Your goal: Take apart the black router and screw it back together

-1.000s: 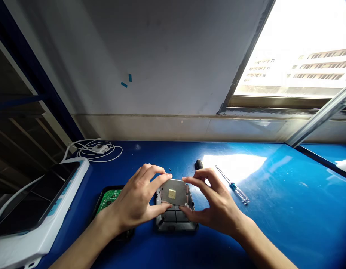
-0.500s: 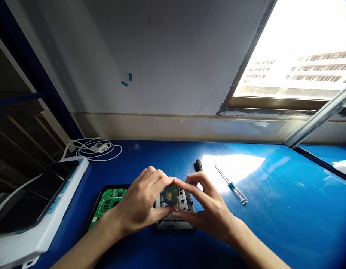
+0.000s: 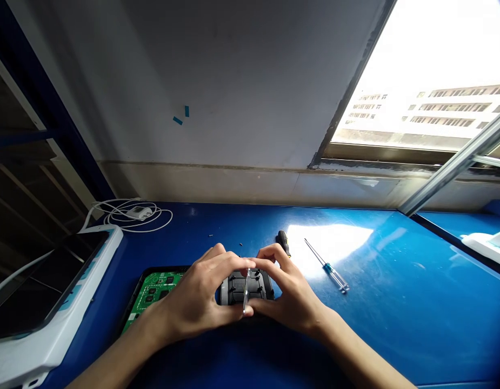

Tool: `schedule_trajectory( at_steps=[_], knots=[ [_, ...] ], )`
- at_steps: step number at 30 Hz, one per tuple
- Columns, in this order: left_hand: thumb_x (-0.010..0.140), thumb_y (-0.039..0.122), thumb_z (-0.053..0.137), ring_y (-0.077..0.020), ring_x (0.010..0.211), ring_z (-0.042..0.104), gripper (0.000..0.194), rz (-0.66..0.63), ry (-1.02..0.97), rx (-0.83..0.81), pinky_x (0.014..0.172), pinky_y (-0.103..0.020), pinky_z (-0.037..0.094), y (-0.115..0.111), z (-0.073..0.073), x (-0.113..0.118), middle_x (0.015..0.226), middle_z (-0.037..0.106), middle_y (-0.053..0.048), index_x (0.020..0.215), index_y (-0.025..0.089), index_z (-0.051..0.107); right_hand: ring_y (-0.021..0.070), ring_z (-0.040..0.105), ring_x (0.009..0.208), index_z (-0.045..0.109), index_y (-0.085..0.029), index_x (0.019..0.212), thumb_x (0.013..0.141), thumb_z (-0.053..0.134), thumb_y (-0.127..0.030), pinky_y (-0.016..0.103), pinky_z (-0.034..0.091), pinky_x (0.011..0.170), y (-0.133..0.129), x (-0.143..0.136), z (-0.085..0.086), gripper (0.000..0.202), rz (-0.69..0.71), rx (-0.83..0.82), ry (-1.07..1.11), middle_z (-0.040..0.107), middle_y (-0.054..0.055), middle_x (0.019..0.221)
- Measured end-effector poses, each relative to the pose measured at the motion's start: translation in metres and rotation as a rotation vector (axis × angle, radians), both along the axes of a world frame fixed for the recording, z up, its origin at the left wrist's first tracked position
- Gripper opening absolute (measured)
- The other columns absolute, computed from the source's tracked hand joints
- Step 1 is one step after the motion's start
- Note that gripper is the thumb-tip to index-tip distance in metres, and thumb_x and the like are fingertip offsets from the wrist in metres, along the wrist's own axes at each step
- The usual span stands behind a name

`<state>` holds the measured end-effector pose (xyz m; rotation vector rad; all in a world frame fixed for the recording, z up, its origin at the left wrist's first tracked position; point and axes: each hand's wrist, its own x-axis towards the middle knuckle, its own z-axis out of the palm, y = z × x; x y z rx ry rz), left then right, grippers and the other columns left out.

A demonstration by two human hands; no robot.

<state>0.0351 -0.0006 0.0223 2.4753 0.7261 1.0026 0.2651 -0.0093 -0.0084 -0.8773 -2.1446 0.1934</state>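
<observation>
A small thin rectangular panel is held upright, almost edge-on to me, so its faces barely show. My left hand pinches its left side between thumb and fingers. From the right, my right hand grips the same panel at its top and bottom edges. Beneath it lies a black plastic housing with small posts inside, partly covered by my hands. A green circuit board in a black frame sits left of the housing, half hidden by my left forearm.
Beyond the right hand lie a black-handled screwdriver and a clear-handled screwdriver. Tiny screws rest near the back. At left stand a white device with a dark screen and a coiled white cable with charger.
The panel has turned from showing its greenish face with a tan patch to nearly edge-on. Both hands keep hold of it, and the view has shifted slightly.
</observation>
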Motion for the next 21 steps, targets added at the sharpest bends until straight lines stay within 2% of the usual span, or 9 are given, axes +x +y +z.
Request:
schedule_trajectory(
  at_steps=[6,13,21],
  knots=[
    [0.076,0.015,0.089,-0.0180,0.086,0.055,0.062,0.023,0.011,0.010,0.079,-0.030,0.049,0.002,0.001,-0.005,0.105,0.072,0.003,0.127,0.027,0.055,0.0209,0.062,0.093,0.056,-0.025,0.133,0.083,0.080,-0.030,0.037,0.062,0.076,0.001,0.001,-0.001,0.056,-0.037,0.046,0.019,0.055,0.008,0.108],
    [0.075,0.018,0.089,-0.0210,0.092,0.057,0.057,0.086,0.055,-0.012,0.080,-0.033,0.051,0.007,0.004,-0.009,0.107,0.072,0.001,0.122,0.026,0.058,0.0211,0.062,0.093,0.056,-0.025,0.134,0.081,0.077,-0.024,0.037,0.062,0.075,0.003,0.007,0.002,0.057,-0.070,0.107,0.011,0.054,0.007,0.108],
    [0.074,0.017,0.088,-0.0216,0.092,0.059,0.058,0.150,0.078,-0.022,0.080,-0.034,0.051,0.011,0.001,-0.013,0.104,0.069,0.001,0.123,0.028,0.060,0.0226,0.061,0.094,0.057,-0.025,0.132,0.079,0.083,-0.027,0.038,0.062,0.075,0.000,0.015,0.012,0.059,-0.093,0.117,-0.032,0.054,0.009,0.109]
  ],
)
